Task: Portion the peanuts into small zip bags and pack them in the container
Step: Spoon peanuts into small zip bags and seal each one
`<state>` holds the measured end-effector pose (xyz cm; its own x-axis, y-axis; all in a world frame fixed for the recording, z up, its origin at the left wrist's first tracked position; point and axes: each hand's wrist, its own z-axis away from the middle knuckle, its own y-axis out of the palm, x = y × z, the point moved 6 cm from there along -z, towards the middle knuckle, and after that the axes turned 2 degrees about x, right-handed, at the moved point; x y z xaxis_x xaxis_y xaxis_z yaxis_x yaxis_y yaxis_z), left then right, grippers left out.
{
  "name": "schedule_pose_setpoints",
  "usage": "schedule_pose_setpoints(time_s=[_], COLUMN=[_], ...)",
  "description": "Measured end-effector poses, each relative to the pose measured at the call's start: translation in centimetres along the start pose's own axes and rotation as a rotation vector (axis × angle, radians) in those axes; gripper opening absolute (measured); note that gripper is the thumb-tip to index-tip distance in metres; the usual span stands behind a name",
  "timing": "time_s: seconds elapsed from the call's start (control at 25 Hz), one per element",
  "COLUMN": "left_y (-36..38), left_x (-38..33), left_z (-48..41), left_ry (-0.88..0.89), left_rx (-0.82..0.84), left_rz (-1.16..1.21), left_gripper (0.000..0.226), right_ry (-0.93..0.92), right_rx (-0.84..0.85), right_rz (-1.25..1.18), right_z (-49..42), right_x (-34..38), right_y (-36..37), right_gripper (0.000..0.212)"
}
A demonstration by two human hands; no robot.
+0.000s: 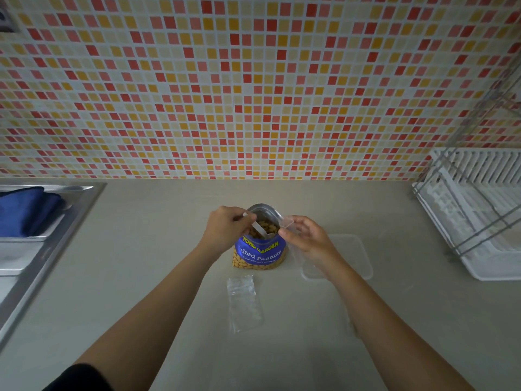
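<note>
Forearms reach up from the bottom edge across our beige tabletop (pixel 141 249). Nearest us, one empty small zip bag (pixel 244 301) lies flat on the tabletop, just in front of the peanut pouch. Beyond it the blue peanut pouch (pixel 260 251) stands upright with its mouth open, peanuts (pixel 266 228) visible inside. Our left hand (pixel 227 227) has its fingers closed round the handle of a spoon (pixel 260 230), whose bowl dips into the pouch mouth. Our right hand (pixel 307 239), just right of the pouch, pinches the rim of a second clear zip bag (pixel 290 222) between thumb and fingers; we cannot tell whether that bag holds any peanuts. Partly under the right wrist sits the clear plastic container (pixel 352 255), on the tabletop right of the pouch. Farther left, a steel sink (pixel 56 230) with a blue cloth (pixel 25 213); far right, a white dish rack (pixel 479 215). Mosaic tile wall (pixel 253 80) behind.
</note>
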<state>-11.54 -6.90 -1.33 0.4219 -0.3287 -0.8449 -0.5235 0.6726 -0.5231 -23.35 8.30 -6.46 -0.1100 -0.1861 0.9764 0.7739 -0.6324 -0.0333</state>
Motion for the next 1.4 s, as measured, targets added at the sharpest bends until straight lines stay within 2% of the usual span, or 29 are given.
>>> schedule_pose_setpoints(time_s=[0.08,0.16,0.24,0.4,0.6,0.8,1.04,1.12,1.28,1.4], left_y=[-0.1,-0.1,0.2,-0.1,-0.5,-1.9,-4.6,-5.7,-6.8,-6.6], left_x=[0.3,1.6,2.3,2.6,4.0,5.5,5.5,4.3,0.6,-4.1], left_z=[-0.1,-0.1,0.3,0.4,-0.3,-0.9,-1.8,-2.1,-2.0,-0.3], left_ry=[-0.068,-0.255,-0.358,-0.351,-0.443,-0.496,-0.444,-0.410,-0.257,0.064], left_rx=[-0.013,-0.085,-0.154,-0.262,-0.278,-0.333,-0.386,-0.384,-0.360,-0.289], left_rz=[0.047,0.290,0.450,0.460,0.591,0.673,0.742,0.742,0.552,0.262], left_gripper=[0.023,0.021,0.021,0.027,0.021,0.019,0.018,0.017,0.022,0.024], right_ry=[0.002,0.010,0.008,-0.004,-0.087,-0.174,-0.267,-0.275,-0.295,-0.281], right_rx=[-0.005,-0.011,-0.005,0.028,-0.083,-0.181,-0.166,-0.165,-0.178,-0.205], right_rz=[0.010,0.023,0.018,0.044,0.065,0.307,0.791,0.850,0.731,0.514], right_z=[0.1,0.2,0.5,1.2,1.6,1.4,0.8,0.5,0.0,0.0], right_x=[0.0,0.0,0.3,0.9,2.6,4.2,6.0,6.3,6.4,6.2], right_y=[0.0,0.0,0.0,0.1,-0.6,-1.5,0.5,1.3,2.5,3.0], right_gripper=[0.062,0.056,0.048,0.037,0.045,0.053,0.059,0.059,0.059,0.055])
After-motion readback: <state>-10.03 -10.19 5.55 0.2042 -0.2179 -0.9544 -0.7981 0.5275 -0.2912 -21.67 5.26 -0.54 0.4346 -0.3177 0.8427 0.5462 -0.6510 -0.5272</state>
